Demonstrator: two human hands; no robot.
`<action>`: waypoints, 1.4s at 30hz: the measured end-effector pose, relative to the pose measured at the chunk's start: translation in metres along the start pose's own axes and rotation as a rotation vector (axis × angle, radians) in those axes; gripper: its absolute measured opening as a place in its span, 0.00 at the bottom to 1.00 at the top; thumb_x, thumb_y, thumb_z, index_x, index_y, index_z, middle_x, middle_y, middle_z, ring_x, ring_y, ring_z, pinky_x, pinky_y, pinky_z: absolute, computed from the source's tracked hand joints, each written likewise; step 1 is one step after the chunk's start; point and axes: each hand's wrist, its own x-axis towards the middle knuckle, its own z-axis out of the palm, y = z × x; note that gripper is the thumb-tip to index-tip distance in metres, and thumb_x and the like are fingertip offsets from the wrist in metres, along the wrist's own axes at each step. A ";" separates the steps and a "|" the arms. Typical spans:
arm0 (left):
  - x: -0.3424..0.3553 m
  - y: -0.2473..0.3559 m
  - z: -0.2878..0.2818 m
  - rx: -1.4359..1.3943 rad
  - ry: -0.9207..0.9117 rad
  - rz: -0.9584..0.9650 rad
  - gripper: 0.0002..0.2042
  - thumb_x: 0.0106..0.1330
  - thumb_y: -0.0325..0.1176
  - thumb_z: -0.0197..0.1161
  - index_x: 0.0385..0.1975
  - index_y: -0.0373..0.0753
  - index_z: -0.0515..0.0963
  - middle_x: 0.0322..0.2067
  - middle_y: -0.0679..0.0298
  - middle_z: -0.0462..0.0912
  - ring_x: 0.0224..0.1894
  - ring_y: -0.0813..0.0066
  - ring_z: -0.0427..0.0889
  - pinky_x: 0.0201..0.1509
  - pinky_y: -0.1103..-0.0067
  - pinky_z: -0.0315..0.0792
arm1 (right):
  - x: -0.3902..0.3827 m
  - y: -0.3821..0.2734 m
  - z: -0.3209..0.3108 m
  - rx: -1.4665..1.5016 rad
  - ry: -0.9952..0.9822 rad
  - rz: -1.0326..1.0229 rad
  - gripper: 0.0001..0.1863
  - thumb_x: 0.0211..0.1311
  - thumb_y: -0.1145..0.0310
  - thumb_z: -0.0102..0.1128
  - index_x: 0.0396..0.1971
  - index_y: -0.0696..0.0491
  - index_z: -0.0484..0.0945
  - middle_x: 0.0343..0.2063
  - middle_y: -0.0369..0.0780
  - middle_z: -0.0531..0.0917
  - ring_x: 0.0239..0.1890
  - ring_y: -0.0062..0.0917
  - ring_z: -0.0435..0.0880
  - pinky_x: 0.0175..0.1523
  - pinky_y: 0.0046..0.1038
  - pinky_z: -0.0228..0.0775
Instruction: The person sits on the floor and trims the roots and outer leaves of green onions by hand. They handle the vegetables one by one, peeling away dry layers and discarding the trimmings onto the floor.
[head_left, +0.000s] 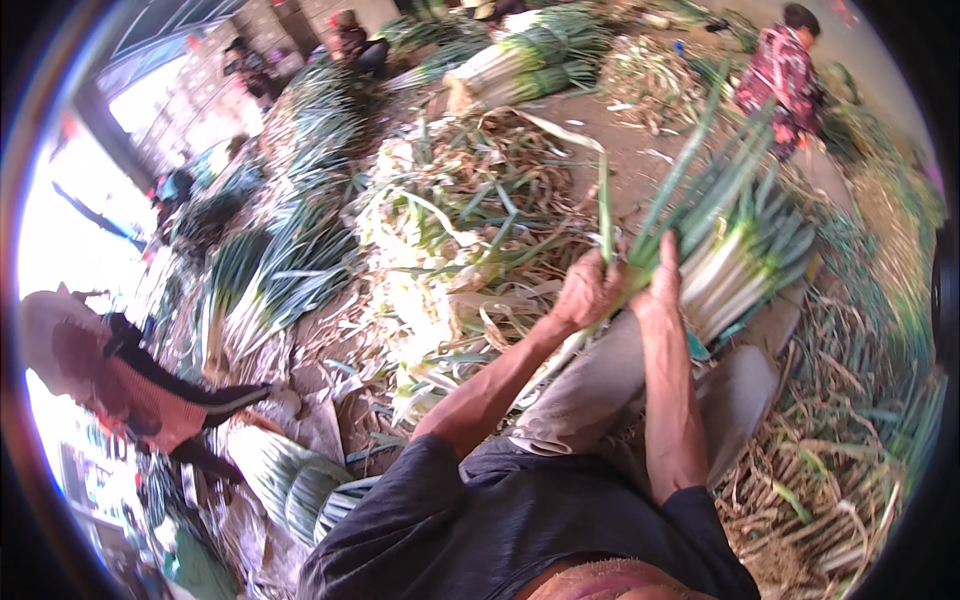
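Note:
Both forearms reach up over my grey-trousered leg. My left hand [588,288] is closed around a loose, bent outer leaf [604,195] that sticks up from its fingers. Close beside it, my right hand [657,285] grips a long green onion [672,205], its thumb lying along the stalk. The onion's green leaves fan away up and to the right, while its white end runs down below my hands. Right of my right hand lies a bundle of cleaned green onions [722,270], white stalks toward me.
A heap of peeled leaves [440,250] spreads left of my hands, with more dry scraps [800,490] at lower right. Rows of green onions [300,220] lie farther left; tied bundles [530,60] lie at the back. A person [150,385] bends at left; another [785,80] sits back right.

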 end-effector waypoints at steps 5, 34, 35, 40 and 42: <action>-0.039 -0.007 -0.010 -0.033 -0.221 -0.064 0.11 0.60 0.36 0.53 0.25 0.32 0.73 0.16 0.60 0.72 0.19 0.79 0.69 0.22 0.75 0.66 | -0.015 -0.029 -0.030 -0.019 0.037 -0.075 0.30 0.49 0.45 0.62 0.45 0.52 0.69 0.39 0.37 0.74 0.39 0.31 0.73 0.43 0.36 0.69; -0.248 -0.024 -0.108 0.686 -0.416 -0.056 0.07 0.41 0.34 0.56 0.10 0.38 0.71 0.14 0.57 0.73 0.21 0.56 0.76 0.29 0.66 0.68 | -0.107 -0.024 0.016 -0.232 -0.016 0.070 0.25 0.54 0.38 0.50 0.21 0.47 0.66 0.15 0.31 0.67 0.16 0.20 0.63 0.27 0.26 0.59; -0.255 -0.027 -0.108 0.699 -0.410 -0.120 0.09 0.43 0.36 0.57 0.10 0.39 0.71 0.13 0.57 0.73 0.21 0.57 0.76 0.30 0.67 0.68 | -0.110 -0.020 0.019 -0.251 0.026 0.049 0.25 0.54 0.38 0.50 0.21 0.47 0.66 0.15 0.32 0.66 0.16 0.20 0.63 0.27 0.26 0.59; -0.291 -0.037 -0.105 0.718 -0.344 -0.105 0.09 0.46 0.37 0.58 0.10 0.41 0.72 0.12 0.60 0.73 0.20 0.62 0.76 0.33 0.66 0.68 | -0.114 -0.013 0.016 -0.350 0.199 0.066 0.25 0.55 0.39 0.50 0.24 0.48 0.67 0.19 0.32 0.69 0.20 0.22 0.66 0.28 0.26 0.59; -0.310 -0.042 -0.114 0.789 -0.319 -0.025 0.08 0.47 0.36 0.58 0.11 0.42 0.73 0.13 0.63 0.73 0.19 0.66 0.75 0.36 0.64 0.67 | -0.099 -0.016 0.002 -0.375 0.231 0.001 0.24 0.55 0.38 0.49 0.28 0.46 0.67 0.20 0.32 0.70 0.19 0.20 0.66 0.27 0.24 0.59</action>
